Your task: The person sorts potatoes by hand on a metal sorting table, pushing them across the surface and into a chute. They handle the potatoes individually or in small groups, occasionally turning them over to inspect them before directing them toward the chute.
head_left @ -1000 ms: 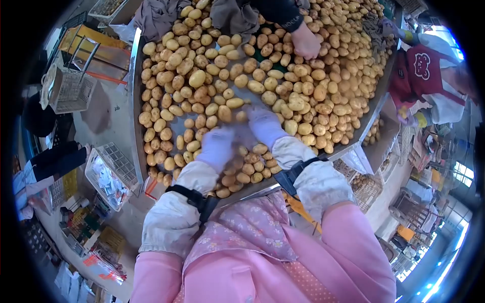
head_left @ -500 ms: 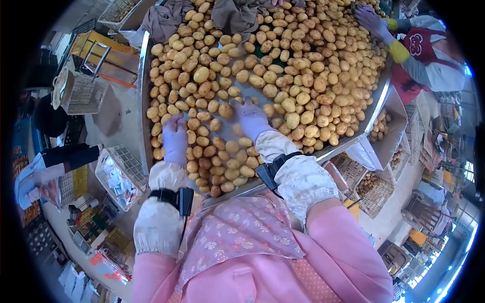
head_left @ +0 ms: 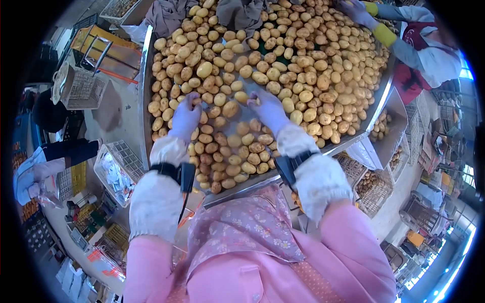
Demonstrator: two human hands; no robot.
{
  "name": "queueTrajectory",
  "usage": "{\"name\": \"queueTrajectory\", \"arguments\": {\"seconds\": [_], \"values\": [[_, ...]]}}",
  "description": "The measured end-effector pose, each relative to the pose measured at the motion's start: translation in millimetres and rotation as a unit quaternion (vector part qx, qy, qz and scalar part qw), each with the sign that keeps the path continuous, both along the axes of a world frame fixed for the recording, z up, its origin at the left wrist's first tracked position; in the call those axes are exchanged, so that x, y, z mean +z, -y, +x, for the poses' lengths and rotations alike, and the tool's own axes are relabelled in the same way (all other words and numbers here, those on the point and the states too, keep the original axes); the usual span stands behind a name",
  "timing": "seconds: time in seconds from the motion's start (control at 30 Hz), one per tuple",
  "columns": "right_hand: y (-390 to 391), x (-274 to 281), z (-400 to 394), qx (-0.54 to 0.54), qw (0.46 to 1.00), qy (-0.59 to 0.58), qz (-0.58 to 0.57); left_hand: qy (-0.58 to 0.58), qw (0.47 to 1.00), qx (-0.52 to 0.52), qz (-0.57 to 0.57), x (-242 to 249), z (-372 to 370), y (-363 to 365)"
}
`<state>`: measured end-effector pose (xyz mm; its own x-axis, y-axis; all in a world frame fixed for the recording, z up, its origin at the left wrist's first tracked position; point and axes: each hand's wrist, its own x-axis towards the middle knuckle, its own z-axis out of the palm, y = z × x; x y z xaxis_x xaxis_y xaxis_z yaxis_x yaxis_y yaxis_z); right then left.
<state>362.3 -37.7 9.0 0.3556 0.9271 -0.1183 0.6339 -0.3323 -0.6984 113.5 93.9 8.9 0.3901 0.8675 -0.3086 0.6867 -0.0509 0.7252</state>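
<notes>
A thick layer of yellow-brown potatoes (head_left: 323,81) covers a metal-edged sorting table (head_left: 328,150) in front of me. My left hand (head_left: 186,117), in a pale purple glove, is over the left part of the layer, its fingers curled round a potato (head_left: 196,102). Over the middle is my right hand (head_left: 269,109), gloved the same way. Its thumb and fingers are bent together on what looks like a small potato, mostly hidden by them. Between the hands lie loose potatoes and a wet-looking strip of bare table surface.
Grey cloths (head_left: 240,14) lie at the table's far edge. At the far right, a co-worker's gloved hands (head_left: 356,12) reach into the potatoes. Plastic crates (head_left: 121,171) stand on the floor at left, with a potato crate (head_left: 374,189) at lower right.
My left hand has moved up and right, its fingers now round a potato. My right hand has shifted right and its fingers have drawn together. The co-worker's hands have moved farther away.
</notes>
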Motion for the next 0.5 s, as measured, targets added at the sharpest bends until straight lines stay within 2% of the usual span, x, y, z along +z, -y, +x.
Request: {"name": "queueTrajectory", "arguments": {"seconds": [0.03,0.07,0.1,0.13,0.17,0.2,0.23,0.27,0.3,0.33,0.37,0.4,0.43,0.5], "values": [[11.9,8.2,-11.2,-0.085,0.958,-0.274,0.001,0.095,0.994,0.038,0.042,-8.6,-1.1,10.7],[29.9,14.8,-25.3,-0.165,0.835,-0.524,0.002,0.21,0.976,0.057,0.03,12.2,12.8,38.8],[59.8,17.3,-41.4,-0.105,0.934,-0.335,0.067,0.321,0.944,0.079,0.011,34.4,32.2,78.8],[91.1,18.3,-57.8,-0.034,0.983,-0.128,0.128,0.254,0.945,-0.106,0.18,13.4,41.0,111.8],[121.3,7.3,-73.0,-0.091,0.92,-0.317,0.211,0.032,0.937,-0.322,0.132,78.6,66.1,131.9],[147.4,-0.3,-85.8,-0.142,0.812,-0.49,0.284,0.077,0.934,-0.3,0.177,74.3,71.9,181.8],[172.2,14.5,-81.9,-0.122,0.788,-0.534,0.279,0.091,0.929,-0.352,0.072,58.0,82.0,212.3],[202.6,31.4,-67.5,-0.106,0.761,-0.578,0.275,0.191,0.91,-0.364,0.051,68.0,88.3,232.9],[244.9,29.1,-43.3,-0.16,0.712,-0.653,0.203,0.252,0.859,-0.443,-0.049,77.9,98.3,238.3],[289.3,27.1,-14.5,-0.211,0.651,-0.718,0.129,0.287,0.846,-0.45,-0.006,63.3,97.8,263.8],[332.1,45.9,8.2,-0.176,0.856,-0.485,0.027,0.274,0.831,-0.484,0.015,64.3,98.4,262.7],[360.3,61.7,21.9,-0.122,0.969,-0.2,-0.078,0.26,0.815,-0.518,0.035,65.1,99.3,259.1],[365.3,64.6,27.9,-0.123,0.969,-0.201,-0.077,0.259,0.814,-0.519,0.035,59.5,93.8,251.7],[363.3,60.5,45.8,-0.188,0.976,0.062,-0.091,0.137,0.846,-0.507,0.093,35.4,61.9,227.9]]}}
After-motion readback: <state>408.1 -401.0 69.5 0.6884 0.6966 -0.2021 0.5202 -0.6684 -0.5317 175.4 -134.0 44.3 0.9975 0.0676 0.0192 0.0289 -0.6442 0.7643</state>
